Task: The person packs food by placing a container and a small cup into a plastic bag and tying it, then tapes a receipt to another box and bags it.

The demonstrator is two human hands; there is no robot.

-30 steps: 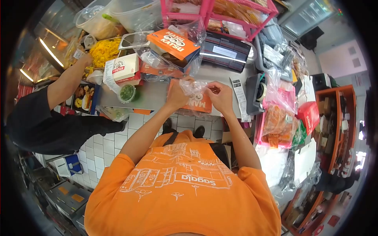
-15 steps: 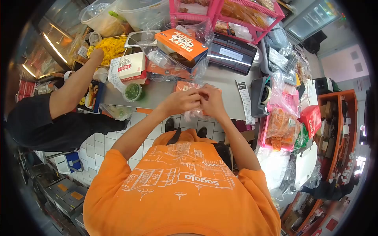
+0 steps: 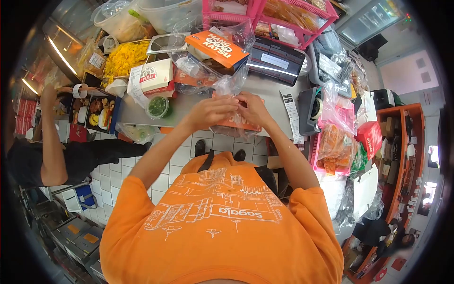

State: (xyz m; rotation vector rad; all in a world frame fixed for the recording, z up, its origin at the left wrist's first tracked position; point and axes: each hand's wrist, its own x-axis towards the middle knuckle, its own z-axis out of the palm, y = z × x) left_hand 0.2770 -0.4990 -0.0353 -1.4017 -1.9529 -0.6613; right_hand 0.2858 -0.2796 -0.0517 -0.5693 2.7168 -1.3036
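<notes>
An orange food box [image 3: 243, 126] in a clear plastic bag [image 3: 228, 85] sits at the counter's front edge, right in front of me. My left hand [image 3: 212, 112] lies over the box's left part, its fingers bent together on the bag. From the other side my right hand [image 3: 254, 110] pinches the gathered plastic, close to the left fingertips. The bag's loose top stands up beyond both hands. Exactly what the fingertips grip is partly hidden. Behind is a bagged orange-topped box [image 3: 218, 49] with white lettering.
To the left are a tub of green sauce [image 3: 158, 107], a white box [image 3: 156, 75] with a receipt, and a tray of yellow food [image 3: 125, 59]. A dark screen [image 3: 276, 59] and a tape dispenser [image 3: 310, 111] stand right. A co-worker's arm [image 3: 51, 137] is far left.
My hands have shifted slightly, and the bag's top now stands up beyond them. More of the orange box shows below. The co-worker's arm has drawn back left from the yellow food.
</notes>
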